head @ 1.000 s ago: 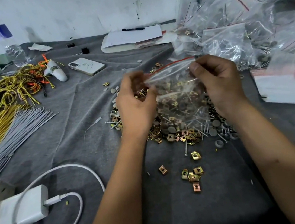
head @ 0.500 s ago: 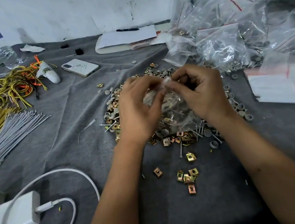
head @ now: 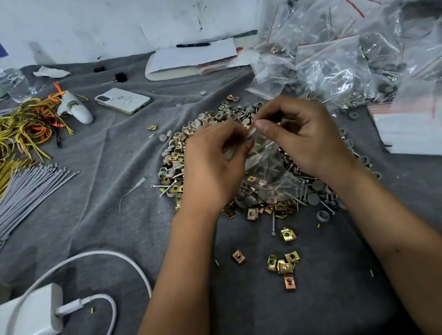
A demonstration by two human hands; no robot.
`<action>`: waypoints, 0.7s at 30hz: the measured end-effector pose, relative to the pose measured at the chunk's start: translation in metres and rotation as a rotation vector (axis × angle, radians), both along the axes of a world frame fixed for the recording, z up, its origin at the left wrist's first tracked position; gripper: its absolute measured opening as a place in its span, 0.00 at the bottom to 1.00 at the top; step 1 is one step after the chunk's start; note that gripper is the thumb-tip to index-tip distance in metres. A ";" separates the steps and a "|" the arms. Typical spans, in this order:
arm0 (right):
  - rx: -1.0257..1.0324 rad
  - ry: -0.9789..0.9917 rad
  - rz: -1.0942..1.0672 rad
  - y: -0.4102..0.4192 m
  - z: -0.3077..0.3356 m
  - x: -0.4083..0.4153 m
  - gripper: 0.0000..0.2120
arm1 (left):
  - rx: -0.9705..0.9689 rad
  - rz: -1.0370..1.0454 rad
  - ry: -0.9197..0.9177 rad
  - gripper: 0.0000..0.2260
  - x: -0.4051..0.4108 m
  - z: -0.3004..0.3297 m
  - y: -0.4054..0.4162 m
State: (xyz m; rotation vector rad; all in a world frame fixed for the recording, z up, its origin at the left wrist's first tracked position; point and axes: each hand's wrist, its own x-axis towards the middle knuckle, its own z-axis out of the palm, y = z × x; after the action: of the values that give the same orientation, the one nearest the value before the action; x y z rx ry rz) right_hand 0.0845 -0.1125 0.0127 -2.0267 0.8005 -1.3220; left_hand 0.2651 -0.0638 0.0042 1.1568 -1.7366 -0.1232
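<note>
A small clear zip bag (head: 265,172) holding brass clips, screws and grey caps hangs between my hands, above a heap of the same loose hardware (head: 210,130) on the grey cloth. My left hand (head: 210,168) pinches the bag's top edge from the left. From the right, my right hand (head: 301,136) pinches the same edge with thumb and forefinger. The two hands almost touch at the bag's mouth, which they mostly hide.
Filled zip bags (head: 339,57) pile up at the back right, with flat empty bags (head: 416,128) beside them. Grey and yellow ties (head: 5,197), a phone (head: 122,100), a bottle (head: 1,65), a notepad with pen (head: 190,56) and a white charger (head: 24,316) lie around. A few clips (head: 283,265) sit nearer me.
The bag was held wide at chest height a second ago. My hands have since come together at its top and lowered it onto the heap.
</note>
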 end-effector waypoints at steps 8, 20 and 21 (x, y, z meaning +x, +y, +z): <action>-0.077 0.064 -0.039 0.000 0.003 -0.002 0.02 | -0.014 -0.005 0.009 0.01 -0.002 0.002 0.000; -0.128 0.126 -0.063 0.006 0.007 -0.001 0.02 | 0.023 -0.031 0.085 0.00 -0.005 0.003 0.001; -0.143 0.141 -0.069 0.006 0.008 -0.001 0.04 | 0.023 -0.030 0.078 0.01 -0.005 0.003 0.001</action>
State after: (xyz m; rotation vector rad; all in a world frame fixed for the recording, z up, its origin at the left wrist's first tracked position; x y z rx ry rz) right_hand 0.0830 -0.1068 0.0205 -2.2432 0.8684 -1.3185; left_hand 0.2603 -0.0632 0.0076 1.1282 -1.6879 -0.2048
